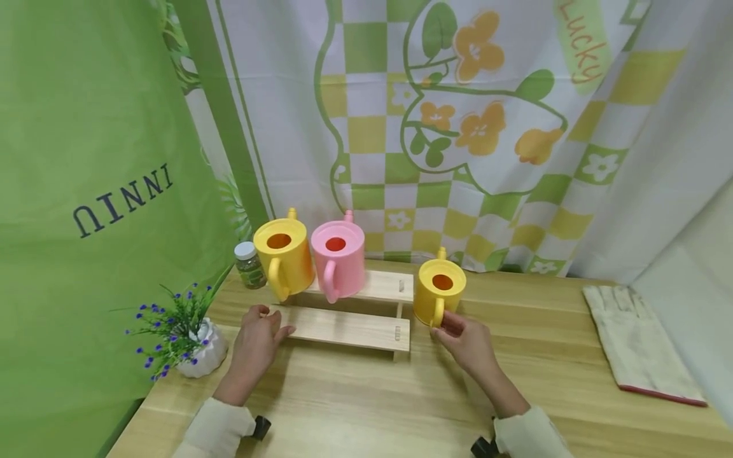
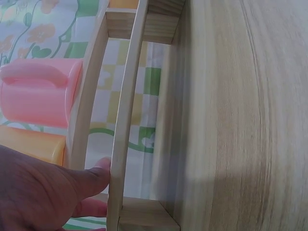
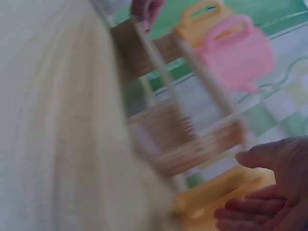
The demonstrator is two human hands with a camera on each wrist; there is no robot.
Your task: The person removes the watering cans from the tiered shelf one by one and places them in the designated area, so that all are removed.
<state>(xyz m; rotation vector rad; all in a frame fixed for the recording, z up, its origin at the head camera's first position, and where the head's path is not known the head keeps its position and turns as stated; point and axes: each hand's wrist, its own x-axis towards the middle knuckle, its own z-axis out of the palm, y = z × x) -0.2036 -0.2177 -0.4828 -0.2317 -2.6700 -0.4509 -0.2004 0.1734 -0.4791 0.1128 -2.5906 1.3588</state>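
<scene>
A two-step wooden shelf stands on the wooden table. Its upper step carries a yellow watering can and a pink watering can side by side. My left hand grips the left end of the lower step, thumb against the plank's edge. A second yellow watering can stands on the table just right of the shelf. My right hand is right at its handle, fingers relaxed and holding nothing. The right wrist view is blurred: that hand hovers beside the yellow can.
A small white pot with purple flowers stands near the table's left edge. A white-lidded jar sits behind the shelf's left end. A cloth glove lies at the right. Curtains hang close behind the table.
</scene>
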